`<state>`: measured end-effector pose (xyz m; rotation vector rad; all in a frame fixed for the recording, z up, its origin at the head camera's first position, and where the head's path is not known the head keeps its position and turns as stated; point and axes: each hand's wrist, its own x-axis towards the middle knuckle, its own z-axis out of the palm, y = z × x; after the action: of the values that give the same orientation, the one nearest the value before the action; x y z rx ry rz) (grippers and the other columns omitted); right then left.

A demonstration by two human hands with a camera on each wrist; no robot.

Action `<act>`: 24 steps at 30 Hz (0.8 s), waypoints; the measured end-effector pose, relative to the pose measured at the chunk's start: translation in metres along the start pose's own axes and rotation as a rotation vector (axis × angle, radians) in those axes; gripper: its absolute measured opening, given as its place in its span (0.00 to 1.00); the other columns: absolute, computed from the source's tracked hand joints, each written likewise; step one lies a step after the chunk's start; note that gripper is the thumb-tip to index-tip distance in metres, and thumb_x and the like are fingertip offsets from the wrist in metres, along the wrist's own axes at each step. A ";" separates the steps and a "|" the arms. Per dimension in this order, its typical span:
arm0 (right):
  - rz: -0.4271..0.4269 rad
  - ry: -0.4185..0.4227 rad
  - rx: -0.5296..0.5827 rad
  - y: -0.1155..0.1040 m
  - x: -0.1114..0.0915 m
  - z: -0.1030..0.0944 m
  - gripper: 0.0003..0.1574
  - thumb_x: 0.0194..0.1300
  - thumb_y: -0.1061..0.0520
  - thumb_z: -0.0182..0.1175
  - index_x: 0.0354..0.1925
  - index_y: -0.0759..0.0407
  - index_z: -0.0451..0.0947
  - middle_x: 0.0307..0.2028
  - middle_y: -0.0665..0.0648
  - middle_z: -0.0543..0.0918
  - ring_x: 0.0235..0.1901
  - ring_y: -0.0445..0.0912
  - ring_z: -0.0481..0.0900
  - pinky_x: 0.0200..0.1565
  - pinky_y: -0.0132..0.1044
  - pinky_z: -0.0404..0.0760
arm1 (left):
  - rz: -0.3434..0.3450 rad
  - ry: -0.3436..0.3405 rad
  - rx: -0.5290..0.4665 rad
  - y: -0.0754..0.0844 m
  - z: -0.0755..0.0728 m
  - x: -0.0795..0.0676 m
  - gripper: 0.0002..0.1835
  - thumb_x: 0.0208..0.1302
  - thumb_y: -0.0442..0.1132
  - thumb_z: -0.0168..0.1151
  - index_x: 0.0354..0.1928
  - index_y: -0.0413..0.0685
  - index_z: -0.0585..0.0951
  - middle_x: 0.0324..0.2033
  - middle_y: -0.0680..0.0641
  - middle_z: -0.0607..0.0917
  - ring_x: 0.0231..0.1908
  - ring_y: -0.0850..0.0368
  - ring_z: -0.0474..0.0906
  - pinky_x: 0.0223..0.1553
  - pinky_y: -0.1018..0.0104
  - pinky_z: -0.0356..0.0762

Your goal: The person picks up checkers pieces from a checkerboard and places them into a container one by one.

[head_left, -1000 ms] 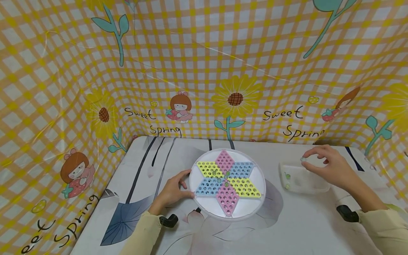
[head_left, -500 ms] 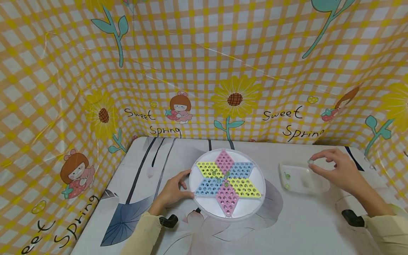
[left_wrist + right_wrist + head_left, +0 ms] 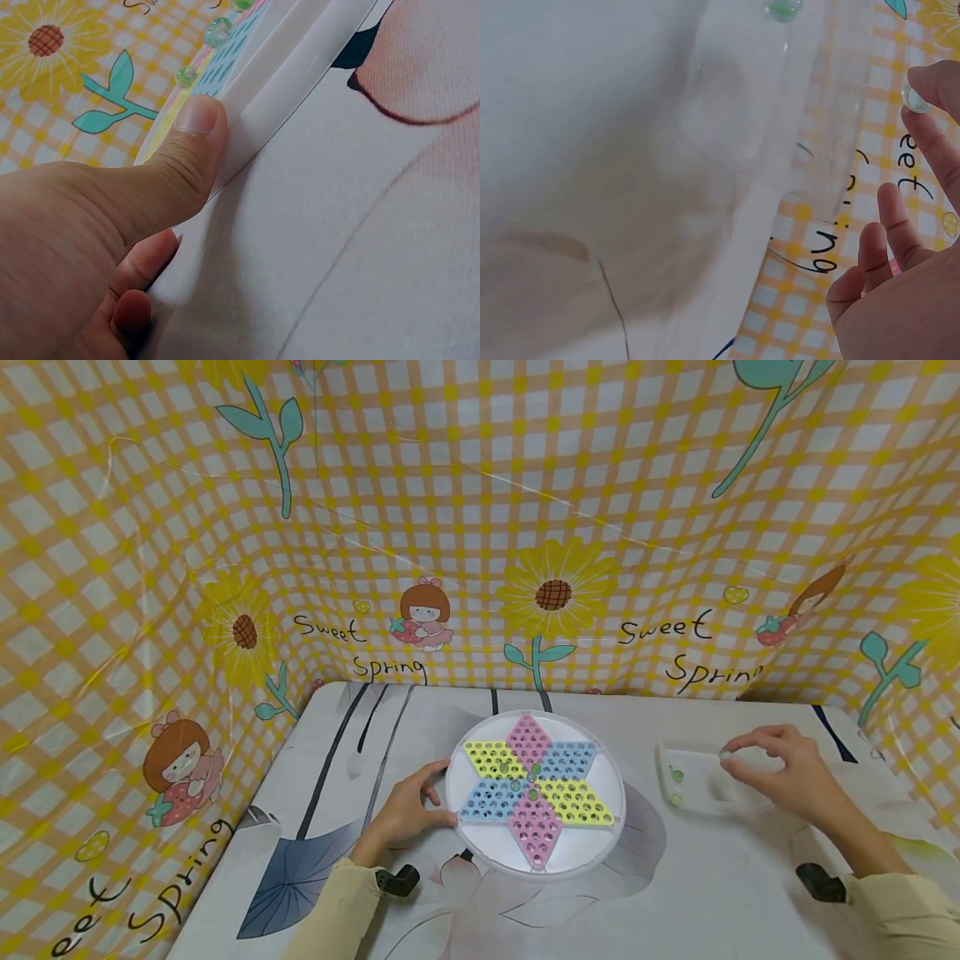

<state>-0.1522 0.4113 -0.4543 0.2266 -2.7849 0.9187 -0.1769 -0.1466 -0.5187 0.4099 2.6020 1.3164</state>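
In the head view my left hand (image 3: 411, 802) holds the left edge of a round white Chinese checkers board (image 3: 585, 845). The left wrist view shows the thumb (image 3: 199, 120) against the board's rim, other fingers curled below. Several glass marbles (image 3: 533, 794) sit around the star's centre. My right hand (image 3: 783, 768) pinches a clear, pale marble (image 3: 915, 99) between thumb and index finger, above the right part of a clear plastic tray (image 3: 693, 795). At the tray's left side lie green marbles (image 3: 677, 774). The right hand's remaining fingers are loosely bent.
The table (image 3: 720, 893) has a floral cover with dark lines and a blue leaf print. A checked sunflower cloth (image 3: 450, 527) hangs behind and at the sides. Between the board and the tray lies a strip of table cover.
My right hand, still pinching the marble, has shifted to the right, then slightly back left and lower over the tray. The left hand and the board have stayed in place.
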 end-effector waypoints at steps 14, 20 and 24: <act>0.055 -0.055 -0.019 0.000 -0.001 0.010 0.17 0.66 0.50 0.72 0.48 0.59 0.85 0.57 0.74 0.67 0.54 0.72 0.59 0.41 0.59 0.60 | -0.013 -0.008 -0.005 0.001 -0.001 0.000 0.51 0.48 0.41 0.84 0.75 0.53 0.68 0.34 0.51 0.79 0.25 0.57 0.64 0.27 0.68 0.63; 0.051 -0.050 -0.019 0.002 -0.002 0.013 0.17 0.65 0.51 0.73 0.47 0.59 0.85 0.56 0.75 0.67 0.53 0.71 0.60 0.41 0.57 0.59 | -0.020 -0.011 -0.009 0.000 0.000 0.000 0.51 0.49 0.42 0.84 0.76 0.55 0.68 0.34 0.52 0.79 0.25 0.58 0.64 0.28 0.68 0.64; 0.047 -0.043 -0.021 0.003 -0.002 0.014 0.17 0.64 0.52 0.73 0.47 0.59 0.85 0.55 0.74 0.68 0.53 0.71 0.60 0.42 0.57 0.60 | -0.015 -0.009 -0.009 -0.001 0.000 0.001 0.51 0.49 0.42 0.84 0.76 0.54 0.68 0.34 0.52 0.79 0.26 0.57 0.65 0.28 0.67 0.64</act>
<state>-0.1528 0.4051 -0.4678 0.1808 -2.8494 0.9050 -0.1779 -0.1468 -0.5197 0.3931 2.5855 1.3176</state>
